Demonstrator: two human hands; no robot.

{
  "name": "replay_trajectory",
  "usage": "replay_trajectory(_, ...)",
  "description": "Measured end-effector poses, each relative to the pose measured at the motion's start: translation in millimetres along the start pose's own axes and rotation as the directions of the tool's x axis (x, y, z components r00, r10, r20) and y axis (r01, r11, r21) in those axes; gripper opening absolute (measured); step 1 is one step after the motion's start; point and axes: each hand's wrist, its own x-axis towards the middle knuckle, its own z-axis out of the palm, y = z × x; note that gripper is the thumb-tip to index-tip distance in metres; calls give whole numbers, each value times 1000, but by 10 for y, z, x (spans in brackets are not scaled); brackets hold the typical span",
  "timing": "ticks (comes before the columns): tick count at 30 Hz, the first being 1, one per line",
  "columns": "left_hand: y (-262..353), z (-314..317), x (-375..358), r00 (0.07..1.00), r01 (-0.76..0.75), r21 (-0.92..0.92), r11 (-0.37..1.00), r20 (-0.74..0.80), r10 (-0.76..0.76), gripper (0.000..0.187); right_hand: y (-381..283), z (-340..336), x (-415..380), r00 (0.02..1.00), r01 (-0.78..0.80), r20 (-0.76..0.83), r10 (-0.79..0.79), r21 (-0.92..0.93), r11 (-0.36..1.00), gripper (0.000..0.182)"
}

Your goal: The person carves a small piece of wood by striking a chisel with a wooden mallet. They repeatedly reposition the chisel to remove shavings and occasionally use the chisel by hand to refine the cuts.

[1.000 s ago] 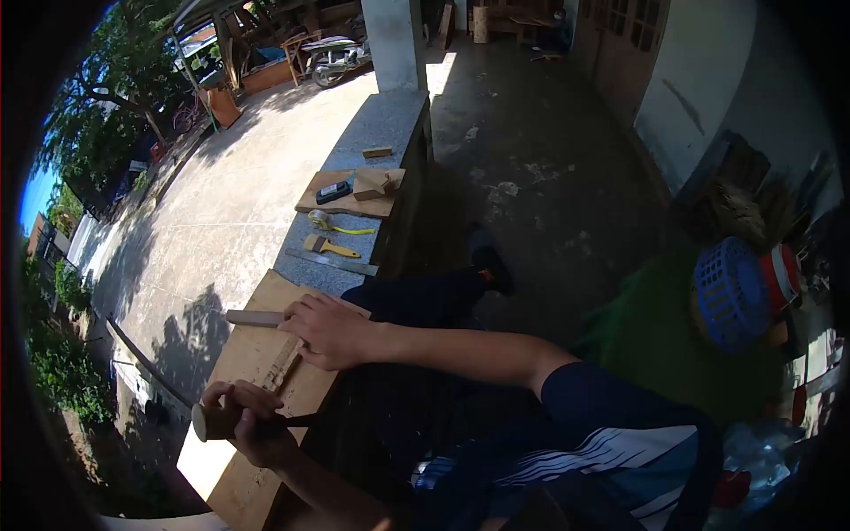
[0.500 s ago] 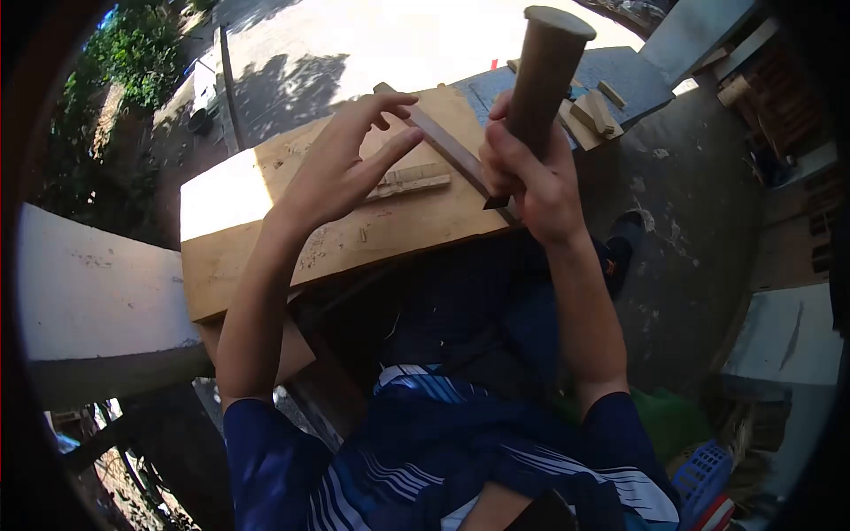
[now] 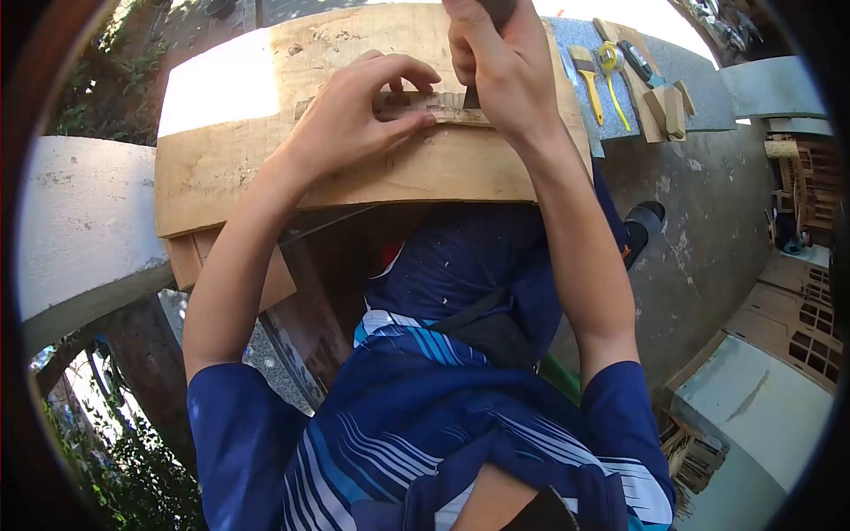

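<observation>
A narrow notched wooden strip (image 3: pixel 456 109) lies on a thick wooden board (image 3: pixel 372 181). My left hand (image 3: pixel 350 115) is curled round the strip's middle, thumb on the near edge and fingertips at the far edge. My right hand (image 3: pixel 509 75) is wrapped round the handle of a chisel. The dark chisel blade (image 3: pixel 472 97) points down onto the strip, just right of my left fingertips. The top of the handle is cut off by the frame's upper edge, and my right hand hides part of the strip.
On a blue-grey surface at the right lie a yellow-handled brush (image 3: pixel 588 84), a yellow tape measure (image 3: pixel 609 60), a dark tool (image 3: pixel 635 60) and small wood blocks (image 3: pixel 666 111). A white ledge (image 3: pixel 84 217) stands at the left. Wood shavings dot the board.
My right hand has lowered the chisel from above the board's right side to the strip. My left hand, open above the board before, has closed round the strip. The view has tilted down.
</observation>
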Motion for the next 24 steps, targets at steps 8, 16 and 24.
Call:
replay_trajectory(8,-36,43,9,999,-35,7,999,-12,36,32,-80,-183,-23,946,-192,298,132,183,964,29)
replay_trajectory(16,-109,60,16,993,-110,20,994,-35,110,32,67,-108,-99,909,-94,417,-15,240,966,23)
replay_trajectory(24,-174,57,53,967,-250,45,967,-46,252,34,-4,-110,94,734,-366,649,198,133,921,22)
